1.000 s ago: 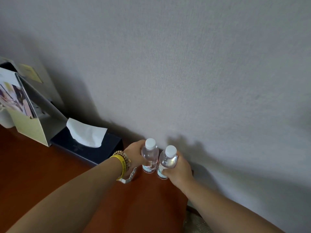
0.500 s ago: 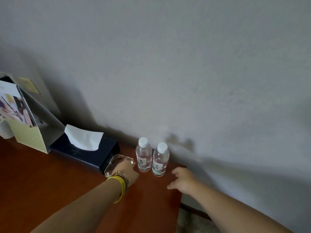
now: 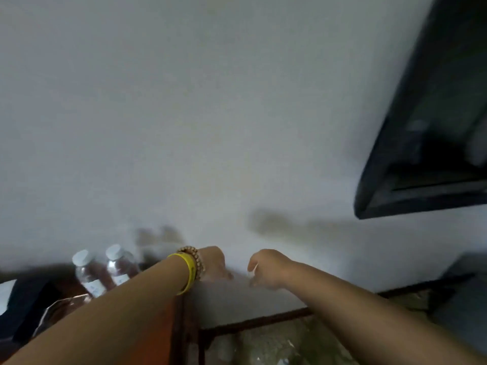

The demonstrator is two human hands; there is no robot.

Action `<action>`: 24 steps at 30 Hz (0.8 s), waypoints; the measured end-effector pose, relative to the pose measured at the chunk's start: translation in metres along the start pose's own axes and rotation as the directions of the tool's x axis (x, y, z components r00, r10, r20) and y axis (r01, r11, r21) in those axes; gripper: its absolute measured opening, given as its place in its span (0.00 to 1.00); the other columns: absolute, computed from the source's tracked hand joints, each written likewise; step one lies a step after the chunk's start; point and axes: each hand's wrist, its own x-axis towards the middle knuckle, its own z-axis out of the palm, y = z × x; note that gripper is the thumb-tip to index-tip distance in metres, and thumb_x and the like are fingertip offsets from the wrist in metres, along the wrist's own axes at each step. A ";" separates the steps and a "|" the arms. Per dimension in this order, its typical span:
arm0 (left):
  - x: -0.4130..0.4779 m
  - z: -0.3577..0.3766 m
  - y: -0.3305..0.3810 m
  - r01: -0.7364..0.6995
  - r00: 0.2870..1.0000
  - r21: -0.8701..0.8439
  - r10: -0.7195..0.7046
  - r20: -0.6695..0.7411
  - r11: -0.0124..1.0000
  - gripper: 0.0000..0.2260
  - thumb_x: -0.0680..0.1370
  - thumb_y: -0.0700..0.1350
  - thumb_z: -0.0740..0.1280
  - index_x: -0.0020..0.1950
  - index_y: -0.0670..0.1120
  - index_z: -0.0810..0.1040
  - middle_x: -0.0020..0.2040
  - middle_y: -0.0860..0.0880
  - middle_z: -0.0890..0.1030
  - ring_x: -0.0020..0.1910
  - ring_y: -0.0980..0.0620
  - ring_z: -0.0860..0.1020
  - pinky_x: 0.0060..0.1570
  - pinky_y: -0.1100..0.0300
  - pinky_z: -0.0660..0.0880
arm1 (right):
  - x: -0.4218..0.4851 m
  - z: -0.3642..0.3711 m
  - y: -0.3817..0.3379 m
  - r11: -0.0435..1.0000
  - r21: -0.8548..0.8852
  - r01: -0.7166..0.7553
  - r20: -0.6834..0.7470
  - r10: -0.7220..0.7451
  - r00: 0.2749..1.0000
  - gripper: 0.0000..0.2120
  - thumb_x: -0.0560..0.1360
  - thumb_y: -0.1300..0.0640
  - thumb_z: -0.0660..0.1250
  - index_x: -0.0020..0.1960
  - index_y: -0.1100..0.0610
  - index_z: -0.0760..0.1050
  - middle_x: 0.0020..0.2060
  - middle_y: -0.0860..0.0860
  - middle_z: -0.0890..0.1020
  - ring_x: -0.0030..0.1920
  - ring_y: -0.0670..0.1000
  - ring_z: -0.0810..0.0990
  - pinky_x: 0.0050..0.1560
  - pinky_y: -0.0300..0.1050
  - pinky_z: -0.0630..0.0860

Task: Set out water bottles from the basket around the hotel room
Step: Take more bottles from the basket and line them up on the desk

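Two clear water bottles with white caps stand side by side at the back right corner of the red-brown table [image 3: 158, 327], close to the wall: the left bottle [image 3: 88, 276] and the right bottle [image 3: 120, 267]. My left hand [image 3: 213, 264], with a yellow band and a bead bracelet on the wrist, hangs in the air just past the table's right edge with fingers curled in. My right hand [image 3: 266, 267] hovers beside it, a small gap between them, fingers also curled. Neither hand holds a bottle. The view is motion-blurred. No basket is in view.
A dark tissue box [image 3: 23, 306] and a clear glass dish [image 3: 58, 309] sit left of the bottles. A black wall-mounted screen [image 3: 434, 127] juts out at upper right. Below the hands, a dark skirting board [image 3: 250, 324] borders mottled flooring [image 3: 276, 343].
Both hands let go of the bottles, which stay standing by the wall. The view has swung to the right, and both hands have moved right, beyond the table edge.
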 end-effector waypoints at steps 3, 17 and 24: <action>0.020 0.000 0.103 -0.143 0.989 0.045 0.140 0.051 0.989 0.23 0.76 0.55 0.64 0.59 0.37 0.79 0.62 0.41 0.79 0.61 0.44 0.76 0.63 0.54 0.71 | -0.071 -0.003 0.088 0.981 0.154 -0.120 -0.102 0.137 0.985 0.23 0.72 0.52 0.71 0.65 0.57 0.74 0.62 0.53 0.78 0.60 0.55 0.77 0.51 0.43 0.72; -0.029 0.117 0.605 -0.788 0.613 0.151 0.740 0.276 0.597 0.20 0.73 0.57 0.64 0.48 0.41 0.83 0.48 0.43 0.83 0.48 0.46 0.80 0.54 0.53 0.77 | -0.452 0.087 0.412 0.595 0.482 -0.643 -0.182 0.786 0.591 0.17 0.74 0.51 0.69 0.56 0.62 0.81 0.55 0.58 0.82 0.56 0.57 0.79 0.55 0.48 0.75; -0.053 0.162 0.759 -0.881 0.472 0.230 0.786 0.400 0.413 0.14 0.74 0.58 0.65 0.42 0.47 0.73 0.43 0.47 0.73 0.43 0.49 0.73 0.50 0.55 0.72 | -0.580 0.124 0.484 0.357 0.664 -0.657 -0.105 0.914 0.391 0.20 0.76 0.51 0.66 0.61 0.65 0.77 0.63 0.61 0.77 0.64 0.59 0.74 0.65 0.52 0.72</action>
